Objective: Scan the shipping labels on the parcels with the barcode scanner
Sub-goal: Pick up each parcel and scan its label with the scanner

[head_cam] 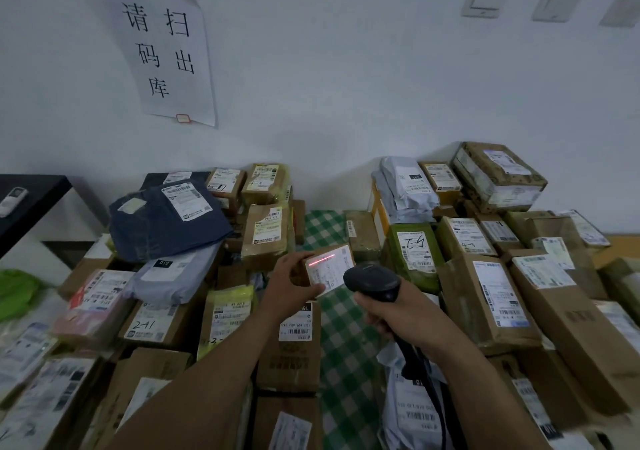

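The left hand (289, 283) pinches a small parcel (327, 269) at centre, a red scan line (322, 260) across its label (336, 273); the right hand (394, 314) has its fingers (375, 321) wrapped round the barcode scanner (372, 281) at the parcel's 4 o'clock. One scan seems underway; the heaped parcels (491, 297) on the desk (341, 332) from 9 to 3 o'clock likely remain

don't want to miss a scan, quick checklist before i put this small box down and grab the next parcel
1. Left hand grips the small cardboard box: ok.
2. Its shipping label faces the barcode scanner: ok.
3. Right hand holds the scanner by its handle: ok.
4. Red scan line falls on the label: ok. Whether it crosses the barcode itself: cannot tell, the print is blurred.
5. Scan registered: cannot tell, no readout in view.
6. Bare spot to set the box down: ok, the green checked cloth shows just below it.
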Demonstrator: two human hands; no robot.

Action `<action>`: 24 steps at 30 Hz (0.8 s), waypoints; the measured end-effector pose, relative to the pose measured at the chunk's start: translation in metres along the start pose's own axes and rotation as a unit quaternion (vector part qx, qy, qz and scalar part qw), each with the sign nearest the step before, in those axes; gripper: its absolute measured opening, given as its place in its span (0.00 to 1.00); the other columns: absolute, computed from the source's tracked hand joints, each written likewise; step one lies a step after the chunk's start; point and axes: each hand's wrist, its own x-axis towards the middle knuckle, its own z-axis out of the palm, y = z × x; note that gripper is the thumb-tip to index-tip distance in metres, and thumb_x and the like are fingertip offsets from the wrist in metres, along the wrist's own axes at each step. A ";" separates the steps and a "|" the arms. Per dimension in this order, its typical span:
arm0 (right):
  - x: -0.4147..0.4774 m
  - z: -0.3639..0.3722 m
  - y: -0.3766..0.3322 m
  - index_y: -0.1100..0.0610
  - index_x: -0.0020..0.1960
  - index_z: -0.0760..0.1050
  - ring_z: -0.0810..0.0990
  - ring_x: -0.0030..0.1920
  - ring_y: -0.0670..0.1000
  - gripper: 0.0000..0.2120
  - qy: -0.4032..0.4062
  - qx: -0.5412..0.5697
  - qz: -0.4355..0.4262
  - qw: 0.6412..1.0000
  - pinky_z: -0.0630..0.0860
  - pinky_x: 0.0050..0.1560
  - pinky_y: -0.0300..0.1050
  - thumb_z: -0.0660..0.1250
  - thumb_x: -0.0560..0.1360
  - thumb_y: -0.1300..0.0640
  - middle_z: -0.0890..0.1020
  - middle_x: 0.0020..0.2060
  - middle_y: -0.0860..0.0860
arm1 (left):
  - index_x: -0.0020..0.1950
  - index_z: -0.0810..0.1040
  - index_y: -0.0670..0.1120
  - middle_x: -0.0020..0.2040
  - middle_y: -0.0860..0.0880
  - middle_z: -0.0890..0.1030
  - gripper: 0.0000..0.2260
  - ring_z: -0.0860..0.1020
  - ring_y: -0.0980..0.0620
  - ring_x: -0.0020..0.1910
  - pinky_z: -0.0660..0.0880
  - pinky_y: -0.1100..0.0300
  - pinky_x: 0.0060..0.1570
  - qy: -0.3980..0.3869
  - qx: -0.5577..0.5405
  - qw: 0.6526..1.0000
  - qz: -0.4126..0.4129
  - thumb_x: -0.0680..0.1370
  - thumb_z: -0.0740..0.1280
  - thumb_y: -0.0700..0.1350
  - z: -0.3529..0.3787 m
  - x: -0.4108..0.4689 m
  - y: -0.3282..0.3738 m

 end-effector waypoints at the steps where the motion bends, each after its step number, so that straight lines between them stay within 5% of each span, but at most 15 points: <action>1: 0.001 -0.001 0.000 0.40 0.63 0.76 0.81 0.34 0.44 0.14 -0.003 0.001 0.000 1.000 0.78 0.40 0.41 0.73 0.78 0.47 0.85 0.35 0.48 | 0.62 0.72 0.67 0.70 0.53 0.70 0.30 0.75 0.50 0.66 0.82 0.54 0.57 -0.001 0.005 1.000 -0.001 0.70 0.81 0.42 0.000 0.001 0.000; 5: 0.002 -0.003 0.000 0.39 0.62 0.76 0.80 0.34 0.45 0.14 -0.012 0.001 0.003 1.000 0.78 0.41 0.41 0.73 0.79 0.47 0.85 0.36 0.49 | 0.62 0.72 0.67 0.70 0.53 0.70 0.30 0.75 0.51 0.66 0.81 0.51 0.60 -0.003 0.012 1.000 -0.003 0.71 0.81 0.42 0.001 0.002 0.001; 9: 0.006 -0.004 0.002 0.38 0.62 0.75 0.81 0.35 0.45 0.14 -0.014 0.001 0.004 1.000 0.79 0.41 0.42 0.73 0.79 0.47 0.86 0.37 0.49 | 0.65 0.72 0.64 0.70 0.53 0.70 0.30 0.74 0.52 0.65 0.79 0.65 0.50 -0.006 0.007 1.000 -0.003 0.71 0.80 0.42 0.002 0.004 0.001; 17: 0.022 -0.010 0.011 0.42 0.66 0.76 0.82 0.34 0.40 0.17 0.012 0.005 0.015 1.000 0.77 0.36 0.36 0.74 0.78 0.48 0.87 0.50 0.48 | 0.68 0.68 0.63 0.72 0.53 0.66 0.29 0.72 0.53 0.67 0.78 0.69 0.44 -0.008 0.038 0.999 -0.025 0.75 0.77 0.42 0.008 0.013 -0.021; 24: 0.052 -0.014 0.022 0.42 0.65 0.77 0.82 0.34 0.43 0.18 0.014 -0.001 0.043 0.999 0.81 0.41 0.44 0.75 0.77 0.46 0.88 0.46 0.47 | 0.67 0.69 0.64 0.74 0.51 0.65 0.28 0.71 0.50 0.70 0.80 0.58 0.58 -0.002 0.030 0.998 -0.048 0.76 0.75 0.41 0.024 0.040 -0.049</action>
